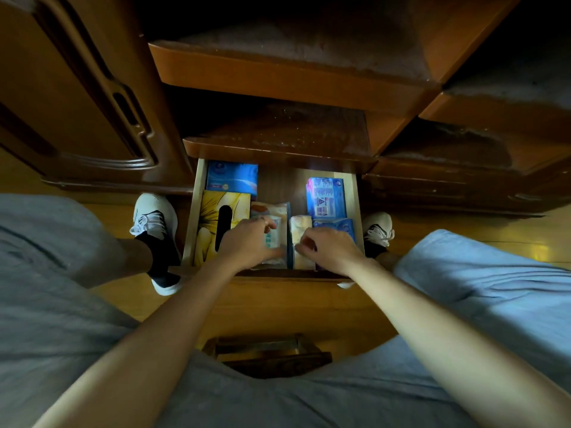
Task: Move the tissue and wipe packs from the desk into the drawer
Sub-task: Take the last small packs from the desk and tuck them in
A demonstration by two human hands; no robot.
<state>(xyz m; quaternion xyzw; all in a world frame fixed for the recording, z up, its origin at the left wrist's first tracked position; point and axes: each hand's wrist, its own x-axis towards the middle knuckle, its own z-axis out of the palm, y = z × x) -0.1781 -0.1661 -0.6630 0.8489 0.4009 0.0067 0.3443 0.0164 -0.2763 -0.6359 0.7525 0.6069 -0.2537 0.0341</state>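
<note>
The wooden drawer (pixel 189 230) is pulled out below the desk, and several packs lie in it. A blue tissue pack (pixel 231 178) sits at the back left, with a yellow tissue box (pixel 213 217) in front of it. Two blue packs (pixel 326 197) lie along the right side. My left hand (pixel 247 242) grips a white and teal wipe pack (pixel 272 233) in the middle. My right hand (pixel 329 248) pinches a pale yellow pack (pixel 300 225) beside it. Both packs rest inside the drawer.
Brown desk shelves (pixel 278 75) overhang the drawer, and a cabinet door (pixel 77 103) stands at the left. My feet in white shoes (pixel 154 217) flank the drawer on the wooden floor. A low wooden stool (pixel 268 353) shows between my knees.
</note>
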